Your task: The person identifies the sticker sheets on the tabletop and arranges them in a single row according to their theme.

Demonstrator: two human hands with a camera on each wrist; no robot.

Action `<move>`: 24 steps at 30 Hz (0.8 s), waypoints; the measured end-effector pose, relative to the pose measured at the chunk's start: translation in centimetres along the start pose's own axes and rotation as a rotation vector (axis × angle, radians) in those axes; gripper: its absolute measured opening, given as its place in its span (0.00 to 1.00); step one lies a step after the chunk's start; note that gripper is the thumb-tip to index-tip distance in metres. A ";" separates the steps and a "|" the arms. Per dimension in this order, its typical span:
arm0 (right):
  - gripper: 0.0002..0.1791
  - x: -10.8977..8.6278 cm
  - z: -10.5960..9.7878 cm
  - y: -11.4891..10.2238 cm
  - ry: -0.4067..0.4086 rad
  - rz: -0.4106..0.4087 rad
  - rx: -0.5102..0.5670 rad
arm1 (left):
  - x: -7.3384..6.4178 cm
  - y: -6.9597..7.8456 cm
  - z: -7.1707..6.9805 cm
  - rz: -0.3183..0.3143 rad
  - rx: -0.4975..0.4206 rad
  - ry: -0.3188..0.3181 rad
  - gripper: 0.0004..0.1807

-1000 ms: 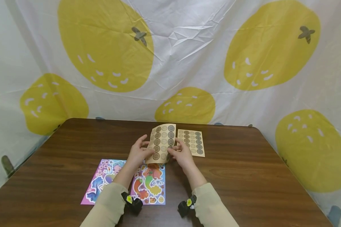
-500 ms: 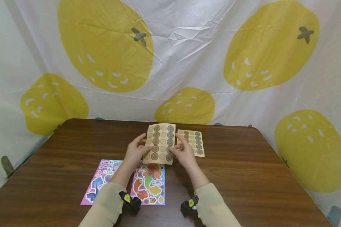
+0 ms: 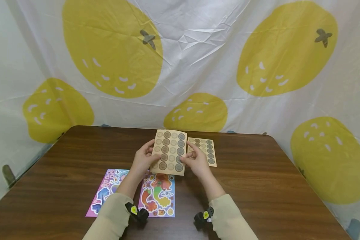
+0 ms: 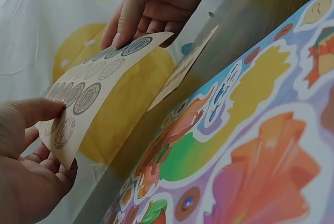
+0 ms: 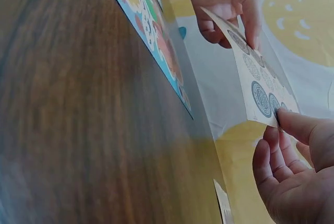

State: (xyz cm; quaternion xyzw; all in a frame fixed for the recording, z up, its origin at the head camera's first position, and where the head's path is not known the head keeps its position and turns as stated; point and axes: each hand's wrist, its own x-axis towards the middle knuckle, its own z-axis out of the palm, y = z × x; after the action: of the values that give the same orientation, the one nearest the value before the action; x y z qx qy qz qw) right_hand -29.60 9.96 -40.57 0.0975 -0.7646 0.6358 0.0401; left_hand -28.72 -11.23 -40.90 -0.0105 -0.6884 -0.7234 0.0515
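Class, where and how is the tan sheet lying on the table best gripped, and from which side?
Grip the flat sheet probably by its right edge, coming from the right: in the head view, the right hand and held sheet crowd its left. It looks thin and lies flat, so lift a corner, then pinch.

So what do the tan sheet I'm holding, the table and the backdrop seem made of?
Tan sheet: probably matte kraft paper; it's thin, bends and shows no shine. Table: wood or wood-look laminate, low sheen; grain shows either way. Backdrop: perhaps thin, slightly shiny synthetic cloth or plastic; creases catch highlights.
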 end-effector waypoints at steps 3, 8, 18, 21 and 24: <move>0.41 -0.1 -0.3 0.0 -0.014 0.007 0.023 | -0.1 0.1 -0.2 0.014 0.024 -0.013 0.38; 0.43 -0.2 -1.0 0.1 -0.055 0.020 0.044 | -0.2 0.4 -0.4 0.034 0.055 -0.051 0.38; 0.43 -1.0 -2.0 -0.4 -0.080 0.024 0.062 | -0.7 0.9 -0.1 0.047 0.062 -0.122 0.38; 0.43 -1.3 -2.4 -0.6 -0.082 0.028 0.069 | -0.9 1.0 0.0 0.050 0.078 -0.132 0.37; 0.43 -1.9 -2.8 -1.7 -0.096 0.038 0.073 | -1.0 0.9 0.0 0.050 0.083 -0.152 0.36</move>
State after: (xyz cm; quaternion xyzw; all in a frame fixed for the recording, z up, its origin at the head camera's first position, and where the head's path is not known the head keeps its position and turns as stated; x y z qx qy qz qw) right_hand -27.60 12.57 -38.75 0.1150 -0.7437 0.6584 -0.0123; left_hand -27.67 -11.26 -40.08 -0.0804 -0.7192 -0.6899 0.0176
